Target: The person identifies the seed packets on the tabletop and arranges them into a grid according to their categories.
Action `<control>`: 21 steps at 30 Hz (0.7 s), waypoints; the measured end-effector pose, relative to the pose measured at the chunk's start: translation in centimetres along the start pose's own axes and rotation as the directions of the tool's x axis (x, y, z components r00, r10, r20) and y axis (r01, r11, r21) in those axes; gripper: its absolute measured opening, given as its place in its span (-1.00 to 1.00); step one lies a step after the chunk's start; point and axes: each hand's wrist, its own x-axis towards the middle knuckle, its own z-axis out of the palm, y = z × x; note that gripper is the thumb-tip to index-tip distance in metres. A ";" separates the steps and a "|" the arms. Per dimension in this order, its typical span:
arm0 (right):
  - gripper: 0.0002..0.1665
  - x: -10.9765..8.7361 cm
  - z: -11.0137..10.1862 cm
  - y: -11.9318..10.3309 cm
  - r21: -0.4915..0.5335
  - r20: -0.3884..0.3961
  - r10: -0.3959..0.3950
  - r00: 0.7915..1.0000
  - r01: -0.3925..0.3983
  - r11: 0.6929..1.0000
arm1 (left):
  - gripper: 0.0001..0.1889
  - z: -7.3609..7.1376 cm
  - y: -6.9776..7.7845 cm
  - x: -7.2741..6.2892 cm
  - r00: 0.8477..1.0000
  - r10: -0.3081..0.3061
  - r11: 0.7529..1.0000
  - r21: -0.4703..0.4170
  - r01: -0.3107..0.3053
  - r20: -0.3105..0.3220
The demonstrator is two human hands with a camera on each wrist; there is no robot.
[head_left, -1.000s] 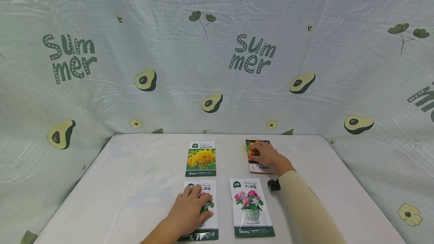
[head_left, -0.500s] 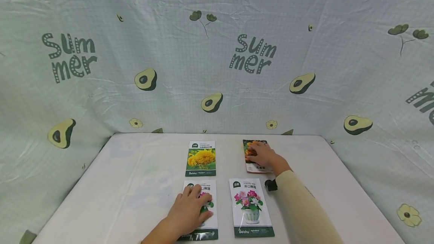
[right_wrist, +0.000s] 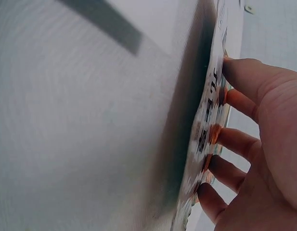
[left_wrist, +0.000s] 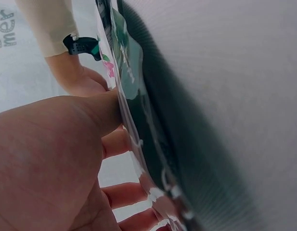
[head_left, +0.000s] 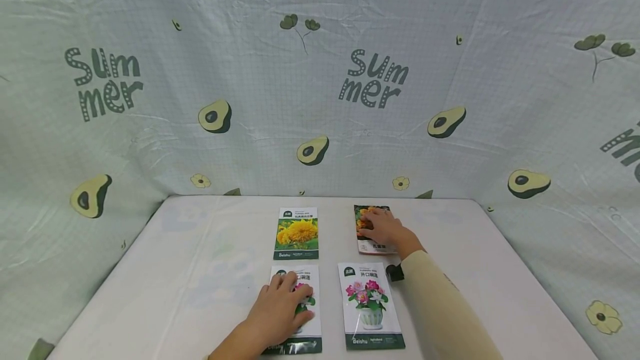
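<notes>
In the head view my left hand rests fingers spread on a white seed packet with pink flowers at the front left. Its fingertips touch the packet's face, as the left wrist view shows from the side. At the back right my right hand presses its fingertips on a seed packet with orange flowers, which lies on the table. The hand covers much of its picture. In the right wrist view the thumb and fingers lie along the printed face of that packet.
A seed packet with yellow flowers lies at the back left. Another pink-flower packet lies at the front right, beside my right sleeve. A patterned cloth hangs behind the white table.
My right hand has slid the orange-flower packet to the left across the table, a little at a time. The left hand and the other packets have stayed put.
</notes>
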 end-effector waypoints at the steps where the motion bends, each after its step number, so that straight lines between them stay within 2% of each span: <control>1: -0.34 0.0 0.0 0.0 -0.004 0.001 -0.002 1.000 0.002 1.000 | -0.51 0.0 0.0 0.0 1.000 0.001 1.000 -0.001 -0.001 -0.001; 15: -0.31 0.3 0.4 -1.0 -0.016 -0.007 -0.036 0.999 0.036 0.999 | -0.53 0.0 -0.1 -0.2 0.999 0.026 1.000 0.013 -0.026 -0.022; 21: -0.29 0.5 0.5 -1.3 -0.016 0.006 -0.038 0.999 0.038 0.999 | -0.53 0.0 -0.1 0.0 1.000 0.014 1.000 0.013 -0.014 -0.010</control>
